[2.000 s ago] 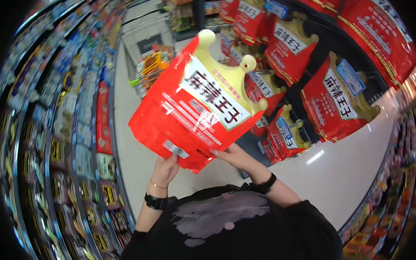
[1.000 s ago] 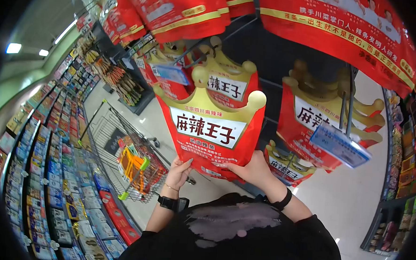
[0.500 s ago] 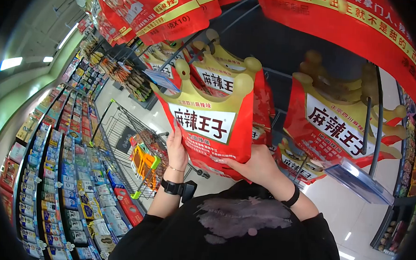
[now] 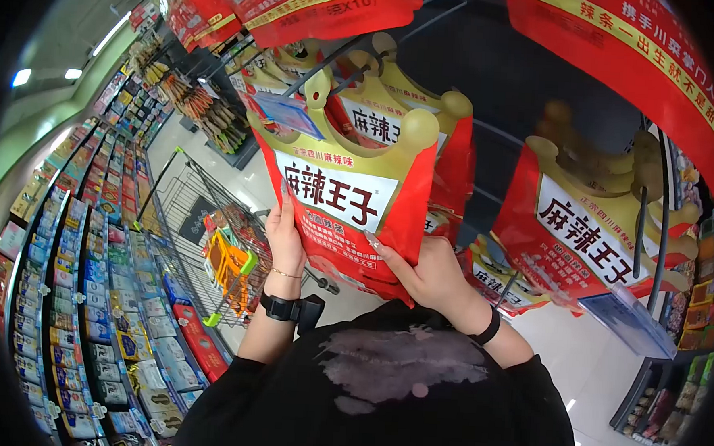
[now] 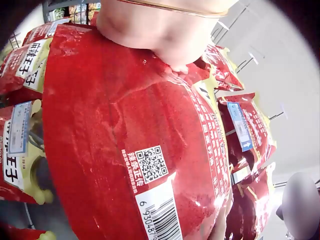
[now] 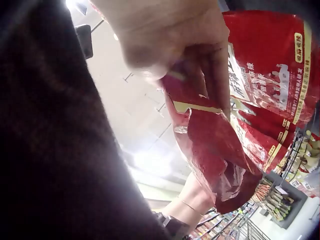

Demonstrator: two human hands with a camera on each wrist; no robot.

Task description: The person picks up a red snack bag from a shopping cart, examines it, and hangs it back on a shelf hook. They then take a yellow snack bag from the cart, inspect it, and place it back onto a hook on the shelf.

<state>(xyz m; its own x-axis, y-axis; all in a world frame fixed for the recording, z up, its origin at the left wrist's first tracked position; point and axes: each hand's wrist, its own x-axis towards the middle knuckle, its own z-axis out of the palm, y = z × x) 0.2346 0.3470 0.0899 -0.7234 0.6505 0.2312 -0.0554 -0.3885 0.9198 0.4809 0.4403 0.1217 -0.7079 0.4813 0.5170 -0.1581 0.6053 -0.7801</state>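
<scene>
In the head view, a large red snack bag [image 4: 347, 259] with a gold crown-shaped top is held tilted before the display rack. My left hand [image 4: 288, 235] grips its left edge, fingertips by the white label. At the lower right corner my right hand [image 4: 435, 279] pinches the bag, thumb across the front and fingers hidden behind. The left wrist view shows the bag's back [image 5: 105, 130], with a QR code and barcode. From the right wrist, the red film [image 6: 210, 145] looks creased beside my right hand [image 6: 170, 30].
Matching red bags [image 4: 582, 235] hang on hooks around the held one, with clear price tags [image 4: 630, 322] sticking out. Larger red bags [image 4: 336, 12] hang overhead. A wire shopping cart [image 4: 188, 214] with goods stands at left, beside long packed shelves [image 4: 118, 307].
The view has swung up toward the rack, and the bag now sits lower and farther in front of it. My left hand has slid from the bottom edge up the bag's left side.
</scene>
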